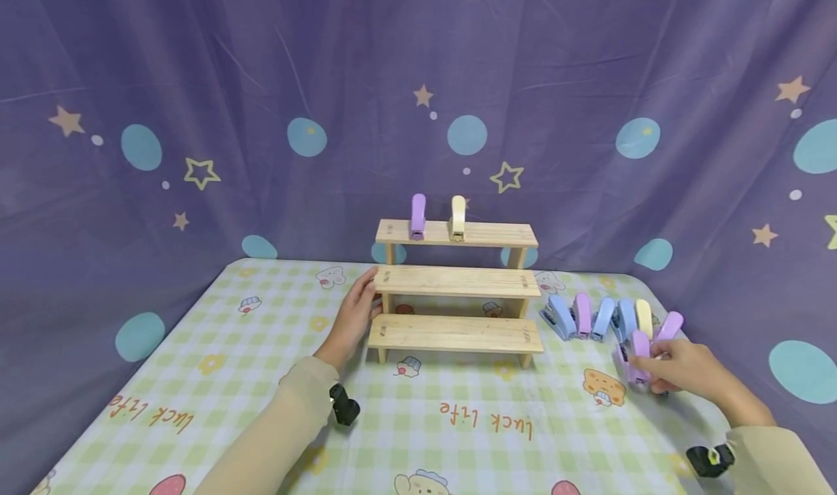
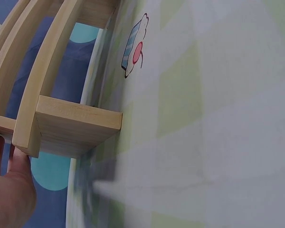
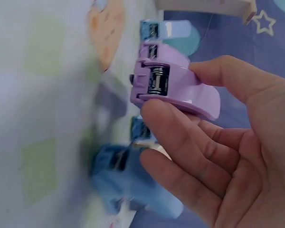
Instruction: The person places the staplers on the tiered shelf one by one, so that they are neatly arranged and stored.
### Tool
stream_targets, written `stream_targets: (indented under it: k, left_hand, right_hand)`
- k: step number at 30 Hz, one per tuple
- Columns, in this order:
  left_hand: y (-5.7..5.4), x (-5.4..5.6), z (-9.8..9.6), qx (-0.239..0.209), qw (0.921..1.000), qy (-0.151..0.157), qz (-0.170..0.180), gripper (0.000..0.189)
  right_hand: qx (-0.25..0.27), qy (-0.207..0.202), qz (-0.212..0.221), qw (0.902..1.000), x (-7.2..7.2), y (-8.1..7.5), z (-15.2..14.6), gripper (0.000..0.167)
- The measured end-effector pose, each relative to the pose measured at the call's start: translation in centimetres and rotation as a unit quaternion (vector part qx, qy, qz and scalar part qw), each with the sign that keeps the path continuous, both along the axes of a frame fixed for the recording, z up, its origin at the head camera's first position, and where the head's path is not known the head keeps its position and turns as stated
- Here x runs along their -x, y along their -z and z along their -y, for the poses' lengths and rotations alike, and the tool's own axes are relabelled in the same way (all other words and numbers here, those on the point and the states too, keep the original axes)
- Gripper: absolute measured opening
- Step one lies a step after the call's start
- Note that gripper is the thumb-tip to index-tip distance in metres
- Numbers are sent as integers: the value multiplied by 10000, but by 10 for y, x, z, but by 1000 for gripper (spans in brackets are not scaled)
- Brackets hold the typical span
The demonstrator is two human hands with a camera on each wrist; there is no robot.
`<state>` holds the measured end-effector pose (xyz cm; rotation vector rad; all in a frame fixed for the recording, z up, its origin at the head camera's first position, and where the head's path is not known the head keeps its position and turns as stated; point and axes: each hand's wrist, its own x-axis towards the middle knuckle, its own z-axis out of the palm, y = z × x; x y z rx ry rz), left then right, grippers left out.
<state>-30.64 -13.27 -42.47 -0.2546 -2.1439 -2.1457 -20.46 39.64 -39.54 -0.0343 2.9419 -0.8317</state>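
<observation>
My right hand [image 1: 689, 375] pinches a purple stapler [image 1: 640, 348] between thumb and fingers at the table's right side. In the right wrist view, the thumb and index finger clasp the stapler [image 3: 192, 90], its metal spring facing the camera. A second purple stapler [image 3: 173, 53] is close behind it, and a blurred blue stapler [image 3: 133, 178] lies below the fingers. My left hand [image 1: 353, 317] holds the left end of a three-tier wooden shelf [image 1: 458, 280]. In the left wrist view, part of the left hand [image 2: 12, 190] shows, its fingertips against the shelf's end [image 2: 26, 137].
On the top tier stand a purple stapler [image 1: 418, 217] and a cream stapler [image 1: 458, 219]. Right of the shelf is a row with blue staplers [image 1: 603, 318], a purple one [image 1: 582, 315] and a cream one [image 1: 644, 317]. A checked cloth [image 1: 261, 379] covers the table; a purple curtain [image 1: 366, 59] hangs behind.
</observation>
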Motion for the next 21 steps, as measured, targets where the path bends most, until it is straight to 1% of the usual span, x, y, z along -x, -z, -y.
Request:
stream_targets:
  k: [4, 9, 15, 21]
  left_hand:
    - [0, 0, 0, -7, 10000, 8, -15, 49]
    - [-1, 0, 0, -48, 10000, 34, 3, 49]
    - [1, 2, 1, -18, 10000, 55, -24, 50]
    - [1, 2, 0, -11, 10000, 0, -27, 49]
  right_hand:
    - [-239, -98, -326, 9991, 4, -11, 12, 37]
    - [-316, -165, -791, 9962, 11, -26, 30, 38]
    - [-256, -151, -1463, 9888, 21, -45, 52, 36]
    - [-16, -235, -1893, 9816, 31, -59, 72, 36]
